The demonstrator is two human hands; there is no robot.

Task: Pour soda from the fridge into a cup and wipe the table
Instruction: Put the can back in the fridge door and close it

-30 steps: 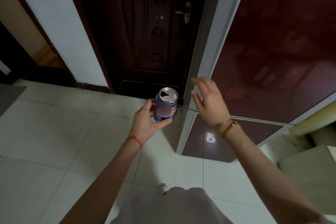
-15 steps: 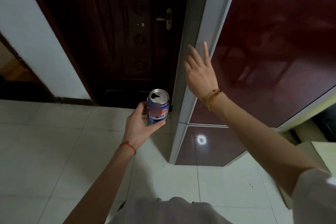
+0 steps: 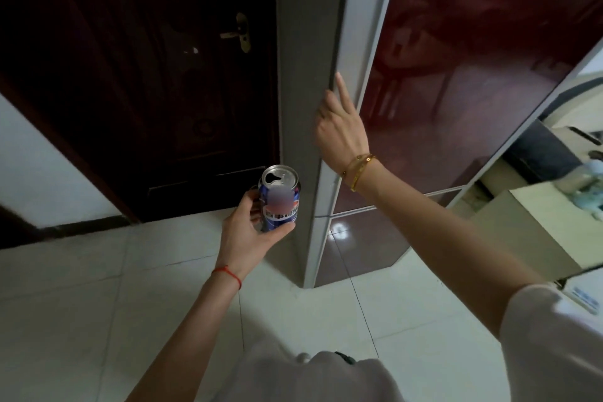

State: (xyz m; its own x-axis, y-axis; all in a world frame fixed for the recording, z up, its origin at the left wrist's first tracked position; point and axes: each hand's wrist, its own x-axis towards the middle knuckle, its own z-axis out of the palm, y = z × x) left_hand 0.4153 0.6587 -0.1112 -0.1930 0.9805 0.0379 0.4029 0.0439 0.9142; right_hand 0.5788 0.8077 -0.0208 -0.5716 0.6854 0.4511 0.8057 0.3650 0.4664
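Right hand [image 3: 339,131] risen to fridge door [image 3: 456,75] edge, fingers [image 3: 341,85] hooking, left hand [image 3: 248,232] holding soda can [image 3: 279,198]

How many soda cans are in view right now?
1. The can is in the left hand, upright, already opened, beside the fridge. Others may be behind its closed door.

One soda can [image 3: 280,198], opened. One fridge [image 3: 456,82] with two dark red door panels, upper and lower. One dark wooden door [image 3: 146,75] with one brass handle [image 3: 240,33]. Two hands: one left hand [image 3: 251,238], one right hand [image 3: 339,131]. One red string [image 3: 228,275] on the left wrist. Gold bracelets [image 3: 359,170] on the right wrist, probably two, they overlap. One pale cabinet [image 3: 535,225] at right; items on top too blurred to count.
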